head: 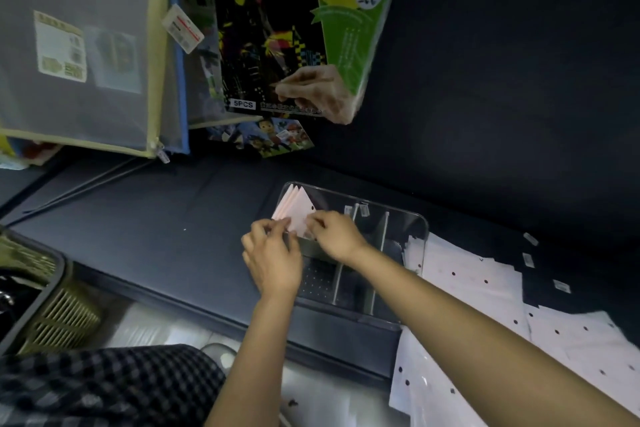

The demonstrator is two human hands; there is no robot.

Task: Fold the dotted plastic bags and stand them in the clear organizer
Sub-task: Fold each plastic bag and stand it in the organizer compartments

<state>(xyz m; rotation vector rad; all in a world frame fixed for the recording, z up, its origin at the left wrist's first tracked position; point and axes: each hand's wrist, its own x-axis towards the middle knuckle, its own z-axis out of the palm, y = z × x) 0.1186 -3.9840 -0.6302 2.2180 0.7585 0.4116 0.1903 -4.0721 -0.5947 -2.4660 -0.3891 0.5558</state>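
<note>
A checked garment (110, 388) fills the near corner. Beside it, two bare forearms reach over a dark table (173, 218). Flat dotted bags (485, 315) lie spread to the right, still unfolded. Farther in, the left hand (272, 262) and right hand (334, 236) meet at the left compartment of the clear organizer (412, 229). There, folded bags (296, 208) stand as pale triangles. Both hands curl their fingers on the nearest fold and appear to pinch its lower edge, though the exact contact is hard to make out. The film looks light, thin and slippery, likely to spring open if let go. The creased edge, held with both hands, seems the safest grip while seating it upright against the others. Behind, zip pouches (79, 45) and a scratch-art pack (294, 28) hang on a dark wall.
</note>
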